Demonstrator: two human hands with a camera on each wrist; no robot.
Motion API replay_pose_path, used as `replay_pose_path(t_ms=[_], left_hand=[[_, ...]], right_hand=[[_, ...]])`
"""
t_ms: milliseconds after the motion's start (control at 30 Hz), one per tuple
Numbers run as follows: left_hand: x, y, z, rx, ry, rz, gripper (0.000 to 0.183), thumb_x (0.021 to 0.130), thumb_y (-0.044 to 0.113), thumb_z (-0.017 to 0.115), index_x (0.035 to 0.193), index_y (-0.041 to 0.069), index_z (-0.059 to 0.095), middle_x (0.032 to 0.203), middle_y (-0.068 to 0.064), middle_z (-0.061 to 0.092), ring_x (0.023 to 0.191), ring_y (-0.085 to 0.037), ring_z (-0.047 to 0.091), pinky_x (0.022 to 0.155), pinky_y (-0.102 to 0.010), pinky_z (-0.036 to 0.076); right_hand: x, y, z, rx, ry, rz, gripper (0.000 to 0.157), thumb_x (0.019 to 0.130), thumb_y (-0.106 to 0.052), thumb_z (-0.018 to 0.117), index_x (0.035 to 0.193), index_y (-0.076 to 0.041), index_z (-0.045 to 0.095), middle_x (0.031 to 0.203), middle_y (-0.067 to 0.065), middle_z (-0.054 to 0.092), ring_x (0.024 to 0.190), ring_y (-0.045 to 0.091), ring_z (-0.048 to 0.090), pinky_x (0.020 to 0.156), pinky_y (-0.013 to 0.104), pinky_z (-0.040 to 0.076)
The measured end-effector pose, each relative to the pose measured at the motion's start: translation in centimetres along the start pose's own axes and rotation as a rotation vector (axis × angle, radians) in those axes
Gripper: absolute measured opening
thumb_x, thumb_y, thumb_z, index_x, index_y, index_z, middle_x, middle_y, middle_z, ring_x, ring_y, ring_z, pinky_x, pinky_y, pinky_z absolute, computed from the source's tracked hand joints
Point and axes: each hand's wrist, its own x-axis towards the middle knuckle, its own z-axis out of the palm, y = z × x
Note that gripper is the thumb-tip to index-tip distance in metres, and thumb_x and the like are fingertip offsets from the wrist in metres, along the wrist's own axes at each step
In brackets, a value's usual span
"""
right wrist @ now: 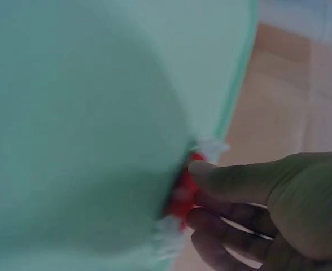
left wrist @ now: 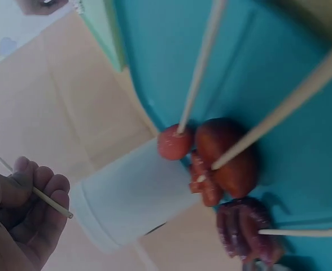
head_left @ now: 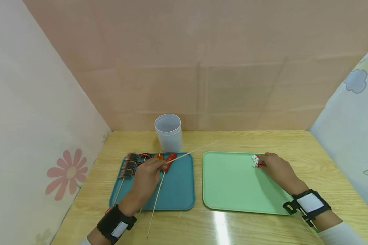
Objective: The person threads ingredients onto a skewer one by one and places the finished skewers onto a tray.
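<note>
My left hand (head_left: pixel 147 178) pinches a thin bare bamboo skewer (head_left: pixel 199 149) above the blue tray (head_left: pixel 184 200). In the left wrist view the skewer's blunt end (left wrist: pixel 61 210) sticks out past the curled fingers. Over at the far right of the green tray (head_left: pixel 233 190), my right hand (head_left: pixel 277 172) pinches a small red piece with white frilly ends (head_left: pixel 256 161). Close up in the right wrist view, thumb and fingers hold its red middle (right wrist: pixel 183 195), low over the green surface. Part of the piece is hidden by the fingers.
Several food skewers lie on the blue tray, among them a red sausage (head_left: pixel 169 162) and dark square pieces (head_left: pixel 128 165); their sticks overhang its front edge. A translucent white cup (head_left: pixel 169 136) stands behind that tray. Walls (head_left: pixel 202 85) close off the back and sides.
</note>
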Motion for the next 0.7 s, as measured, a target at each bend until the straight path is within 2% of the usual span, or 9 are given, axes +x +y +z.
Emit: replay_pose_path(t_ms=[100, 233, 367, 433, 500, 633, 700], left_hand=[[-0.4, -0.3, 0.2, -0.005, -0.013, -0.021, 0.011, 0.076, -0.006, 0.075, 0.083, 0.003, 0.076, 0.08, -0.005, 0.07, 0.073, -0.02, 0.069, 0.057, -0.029, 0.058], [-0.7, -0.6, 0.5, -0.001, -0.016, -0.02, 0.013, 0.077, -0.007, 0.073, 0.082, 0.004, 0.076, 0.079, -0.004, 0.069, 0.072, -0.018, 0.069, 0.057, -0.028, 0.057], [-0.8, -0.7, 0.7, 0.002, -0.019, -0.02, 0.011, 0.077, -0.005, 0.074, 0.082, 0.005, 0.076, 0.078, -0.003, 0.068, 0.072, -0.017, 0.068, 0.056, -0.027, 0.057], [-0.8, -0.7, 0.7, 0.005, -0.023, -0.018, 0.011, 0.077, -0.005, 0.074, 0.082, 0.005, 0.076, 0.078, -0.003, 0.068, 0.072, -0.017, 0.068, 0.056, -0.027, 0.057], [-0.6, -0.6, 0.7, 0.01, -0.029, -0.012, 0.013, 0.077, -0.006, 0.074, 0.083, 0.005, 0.076, 0.078, -0.003, 0.068, 0.072, -0.017, 0.068, 0.056, -0.026, 0.056], [-0.4, -0.3, 0.7, 0.005, -0.035, 0.024, 0.014, 0.077, -0.005, 0.074, 0.084, 0.006, 0.077, 0.078, -0.004, 0.067, 0.071, -0.017, 0.067, 0.055, -0.026, 0.056], [-0.3, -0.1, 0.7, -0.006, -0.04, 0.046, 0.014, 0.076, -0.005, 0.075, 0.085, 0.006, 0.076, 0.078, -0.004, 0.068, 0.072, -0.017, 0.067, 0.057, -0.026, 0.057]], right_hand=[[-0.5, 1.0, 1.1, -0.001, 0.026, -0.004, 0.014, 0.075, 0.004, 0.075, 0.081, -0.006, 0.067, 0.083, 0.007, 0.063, 0.074, 0.02, 0.056, 0.058, 0.036, 0.049], [-0.6, 1.2, 1.6, -0.009, 0.047, -0.004, 0.013, 0.077, 0.004, 0.073, 0.079, -0.005, 0.065, 0.084, 0.009, 0.062, 0.074, 0.02, 0.055, 0.057, 0.036, 0.048], [-0.6, 1.0, 1.0, -0.031, 0.043, -0.019, 0.013, 0.076, 0.001, 0.075, 0.083, -0.004, 0.065, 0.081, 0.008, 0.06, 0.071, 0.019, 0.053, 0.055, 0.034, 0.047], [-0.4, 0.6, 0.1, 0.033, 0.027, -0.013, 0.014, 0.078, -0.001, 0.075, 0.088, -0.001, 0.065, 0.082, 0.007, 0.06, 0.072, 0.017, 0.055, 0.057, 0.033, 0.048], [0.2, 0.0, -1.0, 0.189, -0.01, 0.02, 0.017, 0.084, -0.006, 0.071, 0.098, 0.0, 0.065, 0.085, 0.007, 0.062, 0.073, 0.015, 0.057, 0.059, 0.031, 0.051], [1.5, -2.4, -3.2, 0.757, -0.126, 0.086, 0.033, 0.096, -0.015, 0.058, 0.122, 0.005, 0.056, 0.104, 0.017, 0.064, 0.087, 0.015, 0.064, 0.077, 0.027, 0.056], [1.9, -3.8, -4.0, 1.021, -0.185, 0.092, 0.037, 0.099, -0.015, 0.054, 0.128, 0.007, 0.051, 0.11, 0.019, 0.061, 0.093, 0.016, 0.065, 0.086, 0.029, 0.054]])
